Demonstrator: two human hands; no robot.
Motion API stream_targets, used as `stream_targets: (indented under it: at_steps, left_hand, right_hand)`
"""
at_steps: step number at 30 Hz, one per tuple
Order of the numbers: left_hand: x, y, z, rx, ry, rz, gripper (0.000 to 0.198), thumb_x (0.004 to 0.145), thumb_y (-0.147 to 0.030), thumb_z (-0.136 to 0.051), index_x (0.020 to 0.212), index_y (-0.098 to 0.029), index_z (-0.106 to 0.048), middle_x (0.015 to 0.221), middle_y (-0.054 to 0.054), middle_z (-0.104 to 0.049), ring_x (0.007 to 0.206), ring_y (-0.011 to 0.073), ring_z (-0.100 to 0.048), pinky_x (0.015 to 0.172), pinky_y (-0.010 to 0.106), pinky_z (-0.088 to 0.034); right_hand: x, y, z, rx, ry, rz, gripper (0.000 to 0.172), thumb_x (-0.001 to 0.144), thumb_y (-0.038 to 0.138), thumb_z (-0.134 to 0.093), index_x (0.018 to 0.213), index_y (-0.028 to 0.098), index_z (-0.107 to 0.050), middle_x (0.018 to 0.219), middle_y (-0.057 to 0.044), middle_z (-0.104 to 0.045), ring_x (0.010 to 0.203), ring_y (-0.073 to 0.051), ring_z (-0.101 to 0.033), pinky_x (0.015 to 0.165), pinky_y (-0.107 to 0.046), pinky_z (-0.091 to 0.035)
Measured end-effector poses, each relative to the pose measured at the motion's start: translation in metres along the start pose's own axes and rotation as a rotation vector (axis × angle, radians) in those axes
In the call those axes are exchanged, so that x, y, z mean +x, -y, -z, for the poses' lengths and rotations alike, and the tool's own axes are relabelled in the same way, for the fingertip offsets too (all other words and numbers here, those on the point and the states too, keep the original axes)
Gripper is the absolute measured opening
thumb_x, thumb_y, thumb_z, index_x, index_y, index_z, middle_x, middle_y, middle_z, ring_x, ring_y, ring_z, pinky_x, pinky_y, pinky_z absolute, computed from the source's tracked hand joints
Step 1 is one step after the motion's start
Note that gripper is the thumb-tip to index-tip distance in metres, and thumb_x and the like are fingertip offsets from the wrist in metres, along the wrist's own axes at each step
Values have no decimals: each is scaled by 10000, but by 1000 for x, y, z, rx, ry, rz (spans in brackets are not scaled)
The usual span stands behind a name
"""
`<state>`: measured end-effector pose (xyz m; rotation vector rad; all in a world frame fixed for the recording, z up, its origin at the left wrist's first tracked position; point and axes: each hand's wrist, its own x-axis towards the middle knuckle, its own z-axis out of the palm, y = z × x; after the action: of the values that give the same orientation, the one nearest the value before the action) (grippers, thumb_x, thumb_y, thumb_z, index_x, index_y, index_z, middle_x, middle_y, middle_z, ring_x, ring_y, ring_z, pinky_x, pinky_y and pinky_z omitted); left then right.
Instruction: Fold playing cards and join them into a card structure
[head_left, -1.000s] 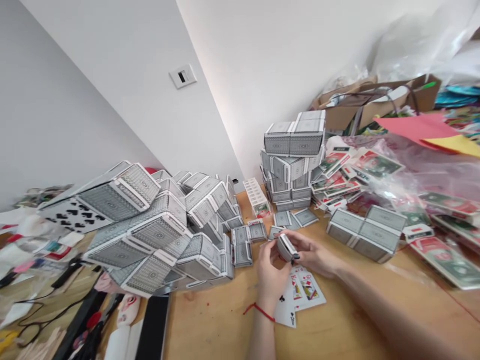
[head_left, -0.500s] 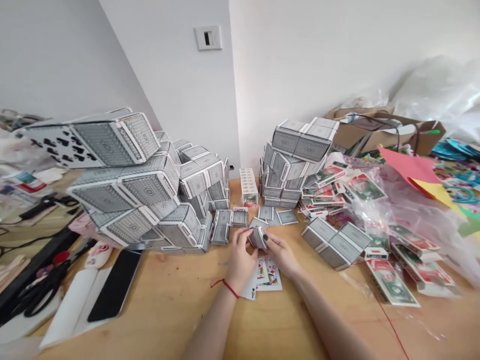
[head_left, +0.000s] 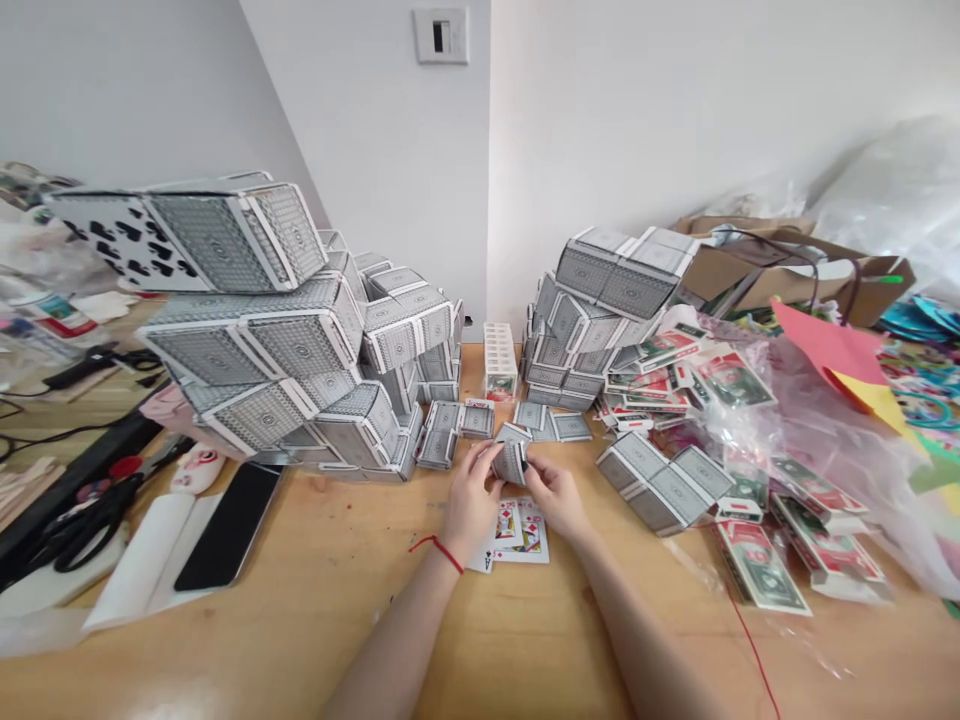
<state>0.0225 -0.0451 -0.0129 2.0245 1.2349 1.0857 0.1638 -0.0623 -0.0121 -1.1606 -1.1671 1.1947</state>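
Observation:
Between my two hands is a small piece of folded playing cards (head_left: 511, 462) with a grey patterned back. My left hand (head_left: 472, 495), with a red string bracelet at its wrist, grips the piece from the left. My right hand (head_left: 555, 492) pinches its right edge; the fingers partly cover it. Under and in front of the hands lie face-up playing cards (head_left: 534, 545), an ace and picture cards among them. Just beyond are flat folded card pieces (head_left: 442, 432) and further grey-backed card pieces (head_left: 570, 427).
Stacked card blocks (head_left: 292, 340) rise at left, with another stack (head_left: 600, 300) at back right. A joined card block (head_left: 664, 485) sits right of my hands. Red-and-green card boxes (head_left: 761, 565) are strewn at right. A black phone (head_left: 229, 525) and scissors (head_left: 97, 520) lie left.
The view has tilted down slightly, so things sit somewhat differently in the picture. Both hands still hold the folded cards, which now appear turned a little.

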Motion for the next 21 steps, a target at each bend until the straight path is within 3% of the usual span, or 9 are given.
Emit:
stream_targets:
  at_steps: [10,21]
  left_hand:
    - [-2,10,-3,-165,-29,70,510,674,2,-519,1114,-255,-494,1179,40,-453,1032,165,-526,807,292,-517]
    - [0,4,4,-24,19,-1,537,680,17,-479,1135,-268,-456,1188,46,-433,1124,199,-434,913,402,-439]
  right_hand:
    - [2,-1,5,159,145,-80,373,712,446,-575,993,203,-607,980,-51,-640,903,-239,-585,835,-394,-441]
    - [1,-16,2,86,5,-93,388,678,491,-592,917,185,-590,893,-73,-663,838,-260,-613,784,-411,-469]
